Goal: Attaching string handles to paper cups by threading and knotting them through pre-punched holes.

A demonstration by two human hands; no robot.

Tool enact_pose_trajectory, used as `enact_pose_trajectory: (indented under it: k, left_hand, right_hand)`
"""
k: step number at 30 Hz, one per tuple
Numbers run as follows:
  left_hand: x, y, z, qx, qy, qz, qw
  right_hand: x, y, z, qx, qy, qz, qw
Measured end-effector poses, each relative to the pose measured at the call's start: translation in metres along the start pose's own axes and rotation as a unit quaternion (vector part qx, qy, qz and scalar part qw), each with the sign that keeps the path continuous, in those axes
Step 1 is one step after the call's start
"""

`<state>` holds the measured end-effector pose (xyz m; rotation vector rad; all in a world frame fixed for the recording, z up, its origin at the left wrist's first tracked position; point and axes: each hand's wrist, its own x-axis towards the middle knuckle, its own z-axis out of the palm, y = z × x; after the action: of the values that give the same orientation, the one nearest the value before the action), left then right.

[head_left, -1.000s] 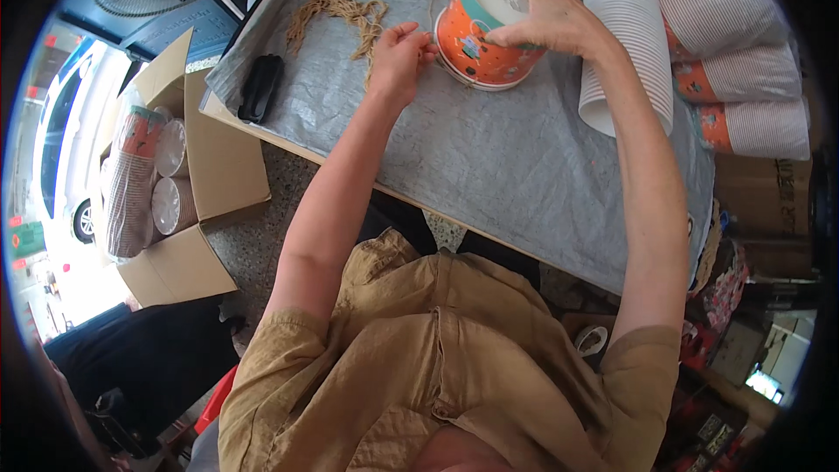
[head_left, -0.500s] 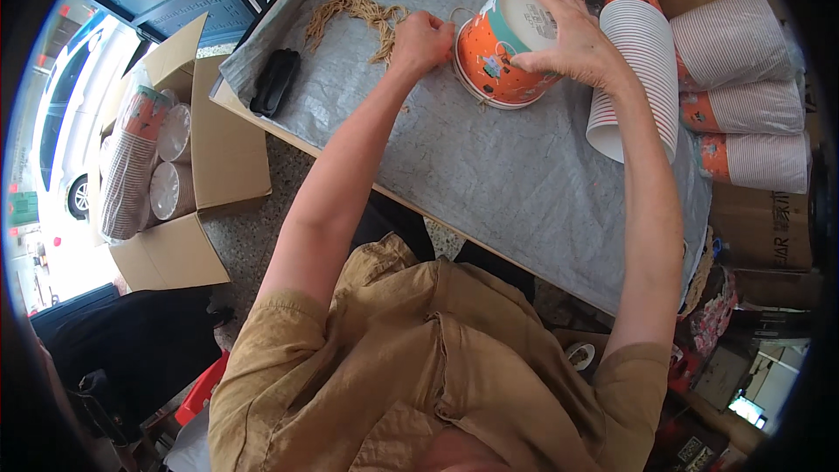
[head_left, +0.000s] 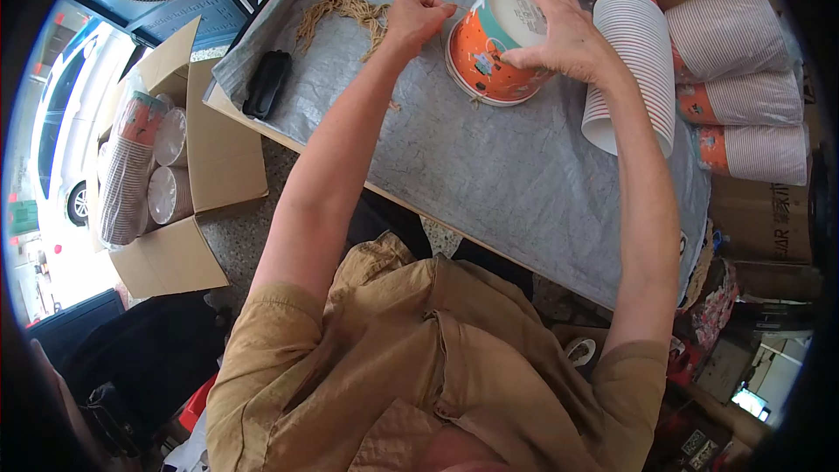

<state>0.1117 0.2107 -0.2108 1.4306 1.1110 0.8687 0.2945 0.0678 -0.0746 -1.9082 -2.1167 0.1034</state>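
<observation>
Your right hand [head_left: 570, 33] is gripping an upturned bucket [head_left: 482, 48] | your left hand [head_left: 414, 23] is pinching beside it, contents unclear

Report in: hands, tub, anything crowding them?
Right hand holding upturned orange tub. Left hand pinched at tub's left, contents unclear. Nested white cups close right of tub.
</observation>
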Motion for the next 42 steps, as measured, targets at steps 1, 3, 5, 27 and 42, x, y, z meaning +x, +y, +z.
enact_pose_trajectory:
  k: [1, 3, 5, 27, 42]
  left_hand:
    - [0.0, -0.001, -0.006, 0.008, -0.023, 0.0, 1.0]
    - [-0.005, -0.006, -0.015, -0.044, -0.056, -0.044, 0.996]
    - [-0.011, -0.008, -0.017, -0.098, -0.093, -0.085, 0.987]
    - [-0.109, -0.027, -0.004, 0.338, -0.049, 0.307, 0.888]
    - [-0.134, -0.016, 0.0, 0.274, -0.025, 0.297, 0.914]
  right_hand:
    - [0.003, -0.006, -0.001, -0.011, 0.002, 0.006, 1.0]
    - [0.007, -0.007, 0.002, -0.019, 0.003, 0.009, 1.0]
    - [0.013, 0.005, -0.001, 0.007, 0.007, -0.025, 1.0]
    - [0.028, 0.026, 0.015, -0.016, 0.056, -0.084, 0.995]
    - [0.021, 0.0, -0.011, 0.018, -0.044, 0.033, 0.998]
